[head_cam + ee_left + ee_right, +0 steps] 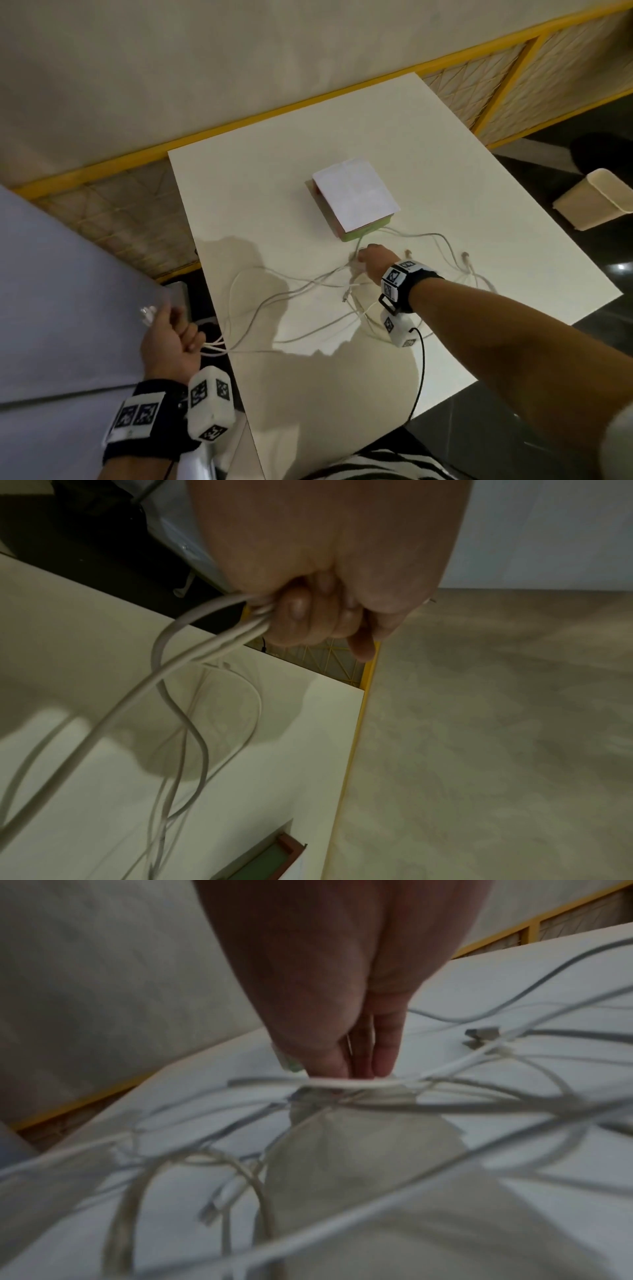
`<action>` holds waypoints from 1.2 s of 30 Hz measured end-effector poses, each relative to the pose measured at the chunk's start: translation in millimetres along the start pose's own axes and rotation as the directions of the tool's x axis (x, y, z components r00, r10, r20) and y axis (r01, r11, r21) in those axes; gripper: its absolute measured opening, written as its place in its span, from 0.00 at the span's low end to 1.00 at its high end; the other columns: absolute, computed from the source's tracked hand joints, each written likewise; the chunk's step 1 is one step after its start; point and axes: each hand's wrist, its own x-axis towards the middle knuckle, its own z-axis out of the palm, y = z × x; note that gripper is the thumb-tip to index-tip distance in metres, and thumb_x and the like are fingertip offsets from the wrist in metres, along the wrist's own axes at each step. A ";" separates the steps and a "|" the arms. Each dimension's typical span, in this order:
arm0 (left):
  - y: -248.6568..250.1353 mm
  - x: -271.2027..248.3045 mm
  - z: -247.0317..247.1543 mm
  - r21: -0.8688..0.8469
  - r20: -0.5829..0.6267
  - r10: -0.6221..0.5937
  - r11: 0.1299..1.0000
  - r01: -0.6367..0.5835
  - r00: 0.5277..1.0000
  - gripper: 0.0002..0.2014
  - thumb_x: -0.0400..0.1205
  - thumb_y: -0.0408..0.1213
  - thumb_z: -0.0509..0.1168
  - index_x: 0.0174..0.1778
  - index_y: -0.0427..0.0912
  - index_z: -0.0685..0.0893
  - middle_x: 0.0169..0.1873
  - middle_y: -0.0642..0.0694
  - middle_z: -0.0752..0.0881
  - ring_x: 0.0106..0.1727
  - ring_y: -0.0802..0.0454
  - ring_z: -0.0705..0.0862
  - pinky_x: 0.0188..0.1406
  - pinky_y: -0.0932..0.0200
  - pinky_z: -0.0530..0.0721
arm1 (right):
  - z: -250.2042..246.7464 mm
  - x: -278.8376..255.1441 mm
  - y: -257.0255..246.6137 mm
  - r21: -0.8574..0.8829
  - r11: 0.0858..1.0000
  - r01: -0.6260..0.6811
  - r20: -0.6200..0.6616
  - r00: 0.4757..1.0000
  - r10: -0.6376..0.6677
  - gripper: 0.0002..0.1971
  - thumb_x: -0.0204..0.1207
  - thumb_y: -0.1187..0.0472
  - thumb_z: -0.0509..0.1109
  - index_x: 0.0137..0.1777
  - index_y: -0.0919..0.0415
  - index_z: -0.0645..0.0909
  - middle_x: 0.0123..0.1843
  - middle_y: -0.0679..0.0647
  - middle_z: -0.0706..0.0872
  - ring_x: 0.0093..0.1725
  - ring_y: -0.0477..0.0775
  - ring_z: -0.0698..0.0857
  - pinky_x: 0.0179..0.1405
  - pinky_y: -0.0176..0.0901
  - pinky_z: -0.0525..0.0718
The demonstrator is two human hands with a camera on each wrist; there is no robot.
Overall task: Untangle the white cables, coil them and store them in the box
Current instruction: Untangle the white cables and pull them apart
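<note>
Several white cables (291, 294) lie tangled over the white table (428, 144). My left hand (171, 329) hangs beyond the table's left edge and grips a bundle of strands (192, 647), with a clear connector (147, 313) sticking out past the thumb. My right hand (371, 262) reaches down just in front of the box (356, 195). Its fingertips (383, 1056) pinch one white cable (342, 1083) at the middle of the tangle. The box is flat, with a white lid on a green and red base, and its corner (270, 859) shows in the left wrist view.
Loose plug ends lie on the table at the right (465, 256) and near my right wrist (209, 1210). A beige bin (596, 202) stands on the dark floor to the right. A yellow-framed partition (239, 120) runs behind the table. A grey surface (51, 291) sits at the left.
</note>
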 end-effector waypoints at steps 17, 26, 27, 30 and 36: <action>11.8 -11.5 53.2 0.105 0.234 0.013 0.994 -0.039 0.972 0.20 0.88 0.45 0.53 0.30 0.44 0.74 0.11 0.55 0.60 0.10 0.61 0.55 0.14 0.68 0.50 | -41.5 -75.1 38.5 0.911 0.311 0.271 -0.338 0.923 0.183 0.07 0.83 0.64 0.60 0.43 0.58 0.70 0.29 0.59 0.83 0.27 0.59 0.78 0.30 0.47 0.80; -3.0 -45.9 113.3 0.171 0.457 -0.056 0.985 -0.026 0.888 0.11 0.76 0.45 0.67 0.47 0.40 0.82 0.12 0.56 0.59 0.12 0.63 0.56 0.11 0.70 0.56 | -45.9 -123.0 -36.9 0.806 0.395 0.440 -0.362 0.895 -0.259 0.06 0.81 0.65 0.63 0.46 0.54 0.72 0.33 0.53 0.87 0.25 0.54 0.79 0.31 0.40 0.77; -6.6 -49.6 116.8 0.179 0.473 -0.071 0.984 -0.016 0.878 0.13 0.77 0.46 0.66 0.49 0.40 0.82 0.12 0.55 0.59 0.12 0.63 0.56 0.11 0.70 0.56 | -42.2 -123.5 -45.3 0.785 0.420 0.454 -0.350 0.886 -0.304 0.06 0.81 0.65 0.63 0.46 0.52 0.72 0.34 0.53 0.87 0.25 0.54 0.79 0.31 0.40 0.78; -17.0 -57.4 121.6 0.200 0.514 -0.092 0.980 -0.015 0.853 0.18 0.74 0.49 0.66 0.49 0.38 0.82 0.12 0.56 0.58 0.12 0.63 0.56 0.11 0.70 0.56 | -30.8 -123.7 -64.5 0.705 0.505 0.498 -0.318 0.858 -0.403 0.03 0.81 0.62 0.64 0.48 0.53 0.73 0.37 0.53 0.88 0.26 0.52 0.79 0.34 0.44 0.80; -26.6 -61.5 117.4 0.230 0.450 -0.059 0.972 -0.052 0.891 0.16 0.85 0.41 0.61 0.32 0.39 0.76 0.11 0.55 0.59 0.13 0.60 0.57 0.14 0.66 0.58 | -11.1 -120.0 -76.1 0.567 0.629 0.531 -0.311 0.846 -0.433 0.05 0.80 0.57 0.66 0.52 0.56 0.76 0.30 0.47 0.83 0.24 0.45 0.74 0.31 0.36 0.75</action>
